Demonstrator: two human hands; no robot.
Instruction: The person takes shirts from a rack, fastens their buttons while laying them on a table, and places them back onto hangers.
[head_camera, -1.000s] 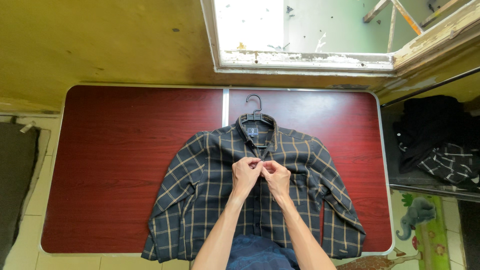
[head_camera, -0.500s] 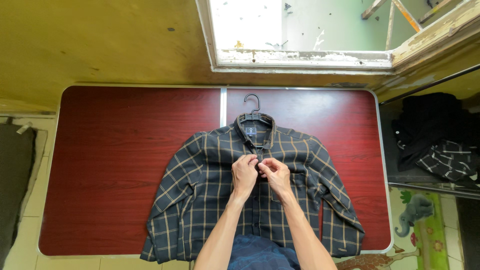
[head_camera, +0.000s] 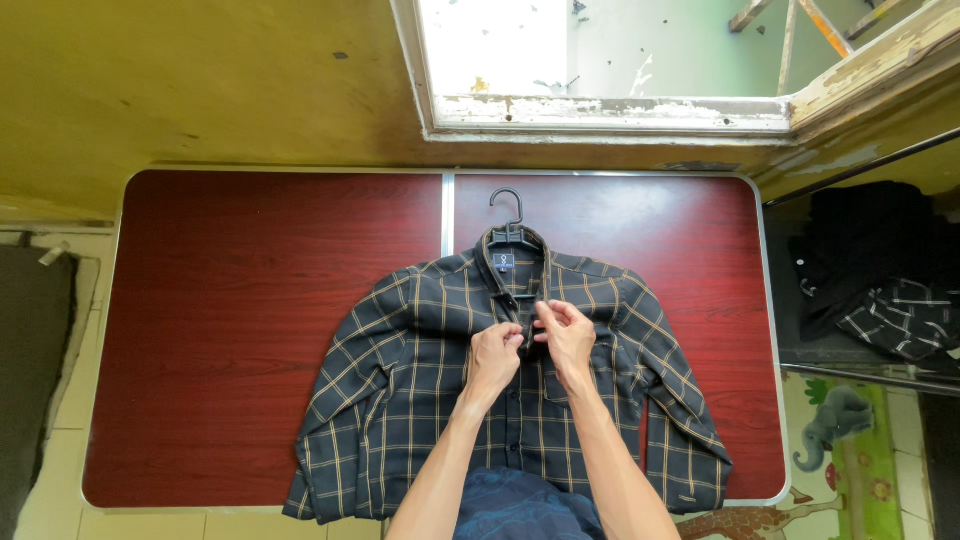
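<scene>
A dark plaid shirt (head_camera: 420, 400) with thin tan checks lies face up on a dark red folding table (head_camera: 250, 330), its collar toward the far edge and its hem hanging at the near edge, right in front of the person. A black plastic hanger (head_camera: 510, 215) sits inside the collar, its hook pointing toward the yellow wall (head_camera: 200, 80) and the weathered window frame (head_camera: 610, 112) above the table. Both sleeves are spread out to either side, the cuffs resting near the near corners of the shirt. The person's left hand (head_camera: 494, 356) is curled, thumb and fingers pinched together on the shirt's front placket just below the collar. The right hand (head_camera: 568, 336) is beside it, almost touching, its fingers likewise closed on the opposite edge of the placket at the same height; the fabric between the two hands is slightly gathered. Whether a button is caught between the fingertips cannot be told. Both bare forearms reach in from the bottom edge over the lower part of the shirt. To the right of the table a heap of dark clothes (head_camera: 880, 270) rests on a separate surface, and a grey elephant toy (head_camera: 835, 420) lies on a green patterned mat (head_camera: 880, 470) on the floor below.
</scene>
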